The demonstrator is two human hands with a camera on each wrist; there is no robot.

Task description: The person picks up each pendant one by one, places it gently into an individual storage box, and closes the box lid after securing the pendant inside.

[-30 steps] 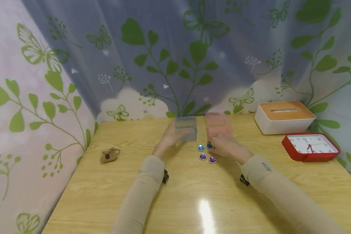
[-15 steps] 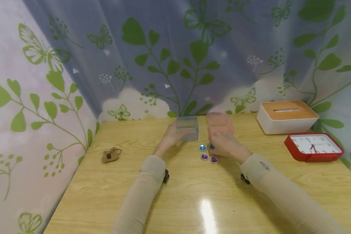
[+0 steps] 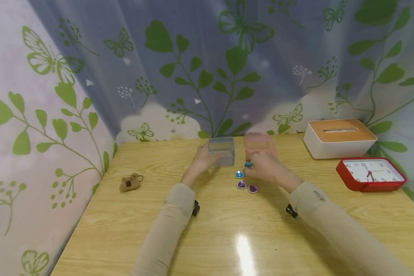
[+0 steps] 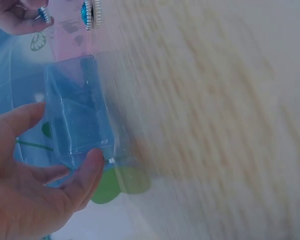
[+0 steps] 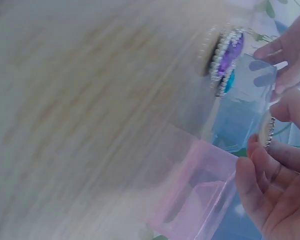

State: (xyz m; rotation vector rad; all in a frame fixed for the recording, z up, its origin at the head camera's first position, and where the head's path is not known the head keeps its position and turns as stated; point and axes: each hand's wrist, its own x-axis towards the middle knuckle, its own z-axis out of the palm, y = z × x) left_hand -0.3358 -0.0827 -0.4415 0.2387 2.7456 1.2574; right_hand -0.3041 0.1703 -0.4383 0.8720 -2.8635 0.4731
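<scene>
My left hand (image 3: 202,158) holds the side of a clear blue plastic box (image 3: 227,159), its thumb at the near wall and fingers at the far side in the left wrist view. My right hand (image 3: 267,167) pinches a blue gem with a beaded silver rim (image 3: 248,165), raised off the table in front of a clear pink box (image 3: 260,142). The right wrist view shows the pale back of this held gem (image 5: 265,130). Below it on the table lie another blue gem (image 3: 239,174), a purple gem (image 3: 241,185) and a purple heart-shaped gem (image 3: 253,188).
A brown bear-face keychain (image 3: 130,183) lies at the left of the wooden table (image 3: 207,237). To the right stand a white tissue box with a wooden lid (image 3: 339,140) and a red clock (image 3: 370,174). A patterned curtain (image 3: 193,69) hangs along the table's back edge.
My right hand has picked up the upper-right blue gem from the table and lifted it slightly toward the pink box. The left hand stays at the blue box.
</scene>
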